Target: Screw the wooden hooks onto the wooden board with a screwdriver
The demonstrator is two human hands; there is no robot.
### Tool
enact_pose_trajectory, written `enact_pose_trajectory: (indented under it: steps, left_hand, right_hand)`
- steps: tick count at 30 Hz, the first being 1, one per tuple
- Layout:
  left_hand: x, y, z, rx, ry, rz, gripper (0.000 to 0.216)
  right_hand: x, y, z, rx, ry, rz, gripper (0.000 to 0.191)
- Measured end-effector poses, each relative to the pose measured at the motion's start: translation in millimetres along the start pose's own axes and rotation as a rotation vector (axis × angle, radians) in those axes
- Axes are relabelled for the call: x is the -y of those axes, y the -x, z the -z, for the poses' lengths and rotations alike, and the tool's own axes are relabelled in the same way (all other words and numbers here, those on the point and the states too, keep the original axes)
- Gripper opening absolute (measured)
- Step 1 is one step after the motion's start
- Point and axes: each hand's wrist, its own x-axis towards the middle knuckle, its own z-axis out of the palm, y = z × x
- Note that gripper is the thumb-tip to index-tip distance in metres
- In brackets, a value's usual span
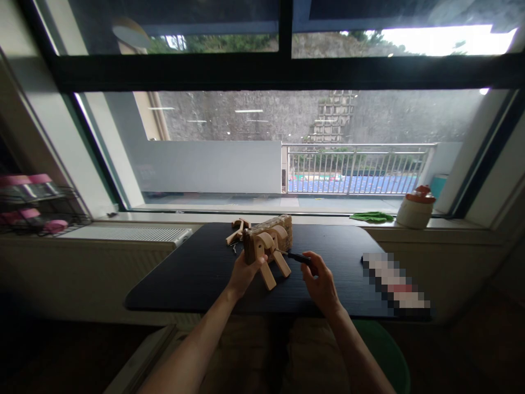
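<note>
My left hand [245, 273] is wrapped round the near left end of a block-shaped piece with a rough, woven-looking side [273, 225]. Pale wooden legs [282, 264] with rounded tops are set against its near face, two of them slanting down toward the table. In my right hand [320, 276] is a screwdriver [301, 257] with a black handle. Its thin shaft points left, and the tip meets or lies very near one wooden leg. Behind the block, at its left, lie loose curved wooden pieces [238, 231] and several small metal bits [234, 248], perhaps screws.
The dark table [184, 279] stands against a window sill. A blurred-out flat object [396, 284] lies at its right edge. On the sill are a green cloth [371, 217] and a whitish jar [415, 210] with an orange top. A green stool [385, 350] stands below right.
</note>
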Motion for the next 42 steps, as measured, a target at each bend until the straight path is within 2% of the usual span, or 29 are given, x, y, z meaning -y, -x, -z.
enact_pose_trajectory:
  steps: [5, 17, 27, 42]
  left_hand:
    - [-3.2, 1.3, -1.0, -0.011, 0.009, 0.019, 0.046]
    - [-6.1, 1.9, -1.7, -0.022, 0.024, 0.041, 0.045]
    - [-3.1, 0.9, -1.6, -0.011, 0.021, 0.021, 0.047]
    - [-4.1, 1.5, -1.6, -0.019, 0.047, 0.038, 0.047]
  right_hand:
    - [0.6, 1.4, -0.1, 0.044, -0.040, 0.002, 0.026]
    - [-1.3, 1.1, 1.6, 0.040, -0.034, -0.032, 0.028]
    - [3.6, 0.3, 3.9, -0.025, 0.031, -0.009, 0.031]
    - [-1.2, 1.4, 0.7, 0.028, -0.040, 0.018, 0.031]
